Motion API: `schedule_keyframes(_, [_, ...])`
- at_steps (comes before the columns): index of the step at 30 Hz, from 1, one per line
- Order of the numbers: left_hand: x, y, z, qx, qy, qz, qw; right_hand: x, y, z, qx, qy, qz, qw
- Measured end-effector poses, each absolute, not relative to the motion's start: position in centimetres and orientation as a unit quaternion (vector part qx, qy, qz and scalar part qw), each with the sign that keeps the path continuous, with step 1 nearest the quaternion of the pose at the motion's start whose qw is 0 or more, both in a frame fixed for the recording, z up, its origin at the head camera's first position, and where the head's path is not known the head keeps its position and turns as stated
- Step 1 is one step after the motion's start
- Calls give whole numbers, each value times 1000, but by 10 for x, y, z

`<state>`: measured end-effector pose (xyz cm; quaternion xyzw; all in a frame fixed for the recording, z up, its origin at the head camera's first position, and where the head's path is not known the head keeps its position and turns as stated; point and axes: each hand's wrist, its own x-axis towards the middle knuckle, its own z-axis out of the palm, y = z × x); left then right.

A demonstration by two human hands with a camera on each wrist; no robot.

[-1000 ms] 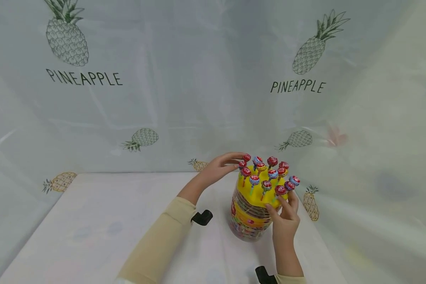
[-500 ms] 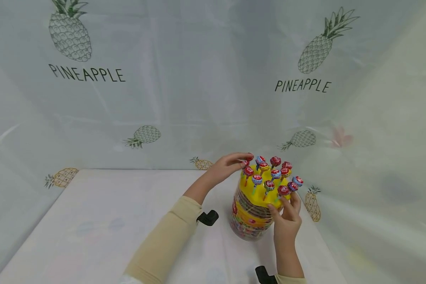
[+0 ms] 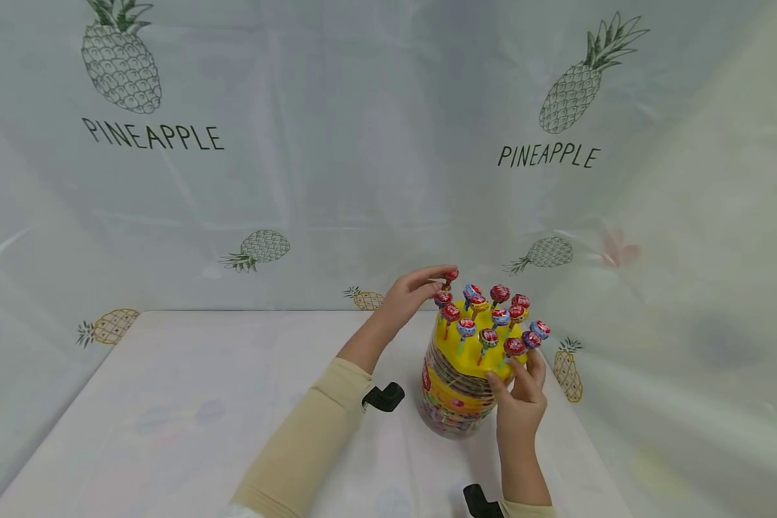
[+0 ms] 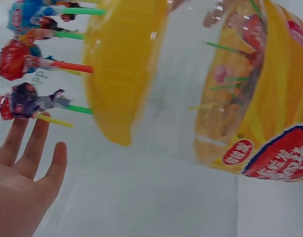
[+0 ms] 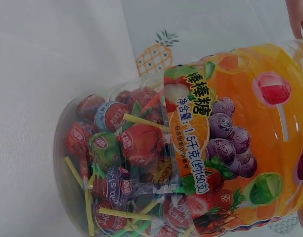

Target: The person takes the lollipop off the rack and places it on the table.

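My left hand [image 3: 411,295] pinches a red-wrapped lollipop [image 3: 452,275] at the far left of the jar's top. Its yellow stick [image 4: 55,120] ends free, apart from the lid, in the left wrist view. The clear plastic candy jar [image 3: 455,399] stands upright on the table, wearing a yellow fruit label [image 5: 230,138]. Several wrapped lollipops stick up from its yellow lid [image 4: 124,64]. My right hand [image 3: 521,403] grips the near right side of the jar at the lid, thumb in front and other fingers around the right side, partly hidden.
More lollipops [image 5: 121,168] lie inside the jar. A white-covered table [image 3: 188,417] extends to the left. Behind it hangs a pale sheet [image 3: 362,180] printed with pineapples, and it continues down the right side close to the jar.
My left hand has risen a little with the red lollipop, lifting it above the others. The right hand keeps its place on the jar, which has not visibly moved. The head view shifted slightly.
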<state>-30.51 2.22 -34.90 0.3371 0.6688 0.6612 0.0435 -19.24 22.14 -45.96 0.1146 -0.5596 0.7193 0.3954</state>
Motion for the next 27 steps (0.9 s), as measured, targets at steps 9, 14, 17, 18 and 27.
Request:
schedule_keyframes(9, [-296,-4,-365,290,631,719,-4,-193,221,-460,101,-572,714,391])
schedule_keyframes(14, [-287,-13,-387,249,640,727,1,-192,221,-460,95,-574,714,390])
schedule_keyframes(17, [-281,-18,-405,211,651,729,7,-192,221,-460,93,-579,711,388])
schedule_keyframes(18, [-279,-19,-412,200,653,731,10,-192,221,-461,93,-581,709,388])
schedule_keyframes(27, [-271,-21,-460,130,665,735,41,-192,222,-460,89,-583,708,388])
